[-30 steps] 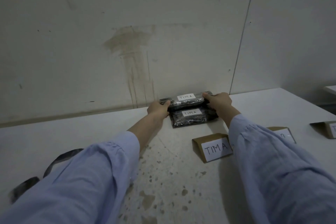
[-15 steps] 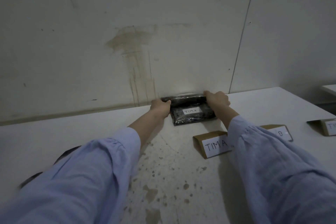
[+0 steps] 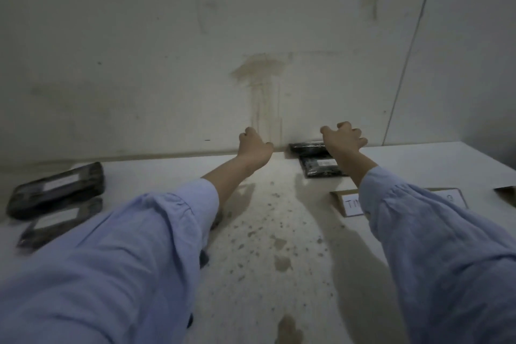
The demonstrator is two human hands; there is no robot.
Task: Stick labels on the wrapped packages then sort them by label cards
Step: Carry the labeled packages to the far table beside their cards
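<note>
Both hands are raised with nothing in them: the left hand (image 3: 254, 145) loosely curled at 12 o'clock, the right hand (image 3: 343, 139) spread just above two stacked packages (image 3: 318, 163) at 1 o'clock by the wall (image 3: 139, 64). A card (image 3: 349, 202) stands at 3 o'clock on the table (image 3: 265, 260), and two more packages (image 3: 57, 190) lie at 9 o'clock.

Both hands let go of the top package (image 3: 306, 147), now lying on the stack by the wall, its label no longer seen. Left hand (image 3: 254, 146) lifted & moved left, well apart from the stack, empty. Right hand (image 3: 344, 139) raised above the pkgs, fingers loose. View swung left: two more packages (image 3: 57, 189) now in sight.
</note>
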